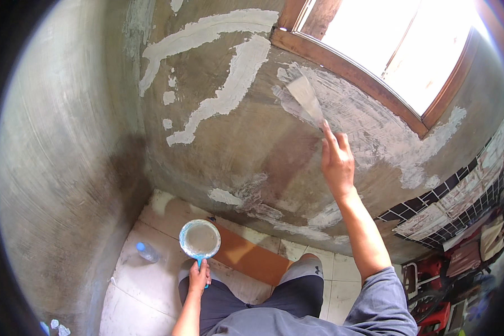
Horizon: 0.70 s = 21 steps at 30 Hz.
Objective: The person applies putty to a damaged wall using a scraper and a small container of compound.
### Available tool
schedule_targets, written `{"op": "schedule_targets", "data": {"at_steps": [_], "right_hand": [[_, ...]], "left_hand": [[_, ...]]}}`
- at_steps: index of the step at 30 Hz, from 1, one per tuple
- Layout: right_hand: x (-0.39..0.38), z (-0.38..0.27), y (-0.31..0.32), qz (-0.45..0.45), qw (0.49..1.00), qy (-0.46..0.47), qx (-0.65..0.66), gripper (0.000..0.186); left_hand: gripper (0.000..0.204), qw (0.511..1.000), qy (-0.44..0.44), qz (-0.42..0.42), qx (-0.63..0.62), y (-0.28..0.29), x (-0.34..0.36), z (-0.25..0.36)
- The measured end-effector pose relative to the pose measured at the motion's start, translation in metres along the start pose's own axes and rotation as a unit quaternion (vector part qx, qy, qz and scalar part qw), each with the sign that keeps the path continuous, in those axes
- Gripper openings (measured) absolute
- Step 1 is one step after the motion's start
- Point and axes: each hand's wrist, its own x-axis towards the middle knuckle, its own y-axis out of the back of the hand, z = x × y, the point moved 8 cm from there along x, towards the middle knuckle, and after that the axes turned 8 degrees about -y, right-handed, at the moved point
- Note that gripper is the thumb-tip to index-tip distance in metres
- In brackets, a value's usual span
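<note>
My right hand (pixel 337 159) grips the handle of a putty knife (pixel 304 94) raised toward the wall. Its wide pale blade lies over a smeared light-grey patch (pixel 350 103) below the window; whether it touches the wall I cannot tell. Low in front of me, my left hand (pixel 199 277) is closed around the blue handle of a round dipper (pixel 182 239). Pale grey putty (pixel 201 239) shows inside the dipper. Thicker white strips of filler (pixel 229 92) run across the bare cement wall (pixel 229 162) to the left of the knife.
A wood-framed window (pixel 347 53) is at the upper right. On the tiled floor (pixel 134 302) stand a clear bottle with a blue cap (pixel 147 252) and an orange-brown board (pixel 246 255) near my knees. Stacked red and metal items (pixel 434 319) crowd the right side.
</note>
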Motion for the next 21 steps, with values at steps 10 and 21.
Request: {"op": "schedule_targets", "data": {"at_steps": [10,21], "right_hand": [[-0.013,0.013,-0.007,-0.004,0.995,-0.071,-0.063,0.052],[0.032,-0.028,0.017,0.022,0.999,0.013,-0.044,0.062]], "left_hand": [[0.036,1.000,-0.002,-0.002,0.007,0.010,0.000,0.000],[0.039,0.999,0.002,-0.023,0.023,0.003,0.003,0.000]]}}
